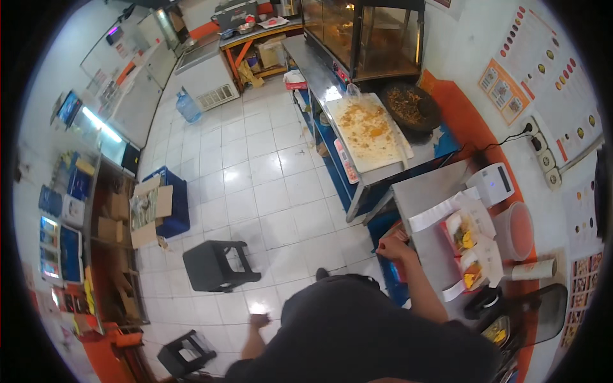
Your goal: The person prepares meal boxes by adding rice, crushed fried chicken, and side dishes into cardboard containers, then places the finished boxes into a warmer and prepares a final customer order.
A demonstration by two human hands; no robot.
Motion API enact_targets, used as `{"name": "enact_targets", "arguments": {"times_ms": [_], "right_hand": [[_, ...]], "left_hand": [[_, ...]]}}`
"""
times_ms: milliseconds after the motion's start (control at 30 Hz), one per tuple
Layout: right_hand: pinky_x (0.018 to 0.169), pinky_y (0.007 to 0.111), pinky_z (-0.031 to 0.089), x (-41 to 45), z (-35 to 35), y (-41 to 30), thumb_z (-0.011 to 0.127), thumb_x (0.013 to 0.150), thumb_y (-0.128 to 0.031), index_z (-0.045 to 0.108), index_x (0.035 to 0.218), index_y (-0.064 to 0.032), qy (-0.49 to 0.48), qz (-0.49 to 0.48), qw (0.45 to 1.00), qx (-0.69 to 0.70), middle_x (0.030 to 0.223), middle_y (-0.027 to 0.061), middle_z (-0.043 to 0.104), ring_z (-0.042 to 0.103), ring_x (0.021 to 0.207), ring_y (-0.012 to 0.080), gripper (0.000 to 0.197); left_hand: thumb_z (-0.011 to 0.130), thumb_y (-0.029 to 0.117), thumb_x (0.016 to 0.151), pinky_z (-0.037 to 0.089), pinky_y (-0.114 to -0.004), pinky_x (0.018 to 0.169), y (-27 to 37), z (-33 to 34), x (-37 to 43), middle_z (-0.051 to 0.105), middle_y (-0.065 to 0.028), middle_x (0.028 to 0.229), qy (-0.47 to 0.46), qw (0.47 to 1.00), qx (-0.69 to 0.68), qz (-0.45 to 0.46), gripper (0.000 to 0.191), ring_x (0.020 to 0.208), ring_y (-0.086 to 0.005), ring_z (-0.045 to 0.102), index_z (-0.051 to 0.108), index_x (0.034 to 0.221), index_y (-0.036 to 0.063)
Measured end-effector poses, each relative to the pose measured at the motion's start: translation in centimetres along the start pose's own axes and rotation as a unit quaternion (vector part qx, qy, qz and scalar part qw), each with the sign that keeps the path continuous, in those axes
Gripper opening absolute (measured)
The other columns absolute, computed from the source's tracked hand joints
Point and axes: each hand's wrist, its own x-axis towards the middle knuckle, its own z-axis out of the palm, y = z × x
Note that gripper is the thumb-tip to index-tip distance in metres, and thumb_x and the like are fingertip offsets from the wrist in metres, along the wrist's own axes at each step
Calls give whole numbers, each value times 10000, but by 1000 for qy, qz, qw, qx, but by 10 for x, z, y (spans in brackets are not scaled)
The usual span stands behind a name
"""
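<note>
My right hand hangs beside the front edge of a steel counter, its fingers curled with nothing seen in them. A red-and-clear package on the blue lower shelf lies just behind it. Two open food boxes stand on that counter with their lids folded back, holding yellow and brown food. A strip of white receipt paper lies beside them. My left hand hangs low over the tiled floor, away from any counter. It is small and blurred, so its finger position is unclear.
A white cutting board with food scraps lies ahead, near a stone mortar and glass display case. A receipt printer stands by the wall. Black plastic stools and a blue crate stand on the floor at left.
</note>
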Motion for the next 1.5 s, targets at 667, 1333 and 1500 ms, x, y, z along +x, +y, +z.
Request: {"name": "enact_targets", "arguments": {"times_ms": [667,1333,1500], "right_hand": [[872,459,504,281,5,-75,607,832,-260,710,1003,-62,30,147,972,181,1040,173,714,661,1013,362,281],[633,364,577,-236,300,-51,653,910,-255,638,1116,-55,295,530,448,657,959,132,708,718,748,232,287],[616,347,579,-274,276,15,681,870,-225,690,909,72,133,527,635,549,827,136,724,718,725,219,300]], "left_hand": [[603,354,917,543,-410,655,-211,-307,357,687,-132,941,-131,810,-522,-232,339,791,-258,692,610,1161,120],[600,162,964,549,-353,756,-10,-334,534,699,-149,1101,-257,865,-431,-14,444,925,-242,696,488,1382,58],[572,97,952,562,-362,791,77,-224,498,707,-164,1066,-283,858,-418,98,427,926,-237,696,511,1374,76]]}}
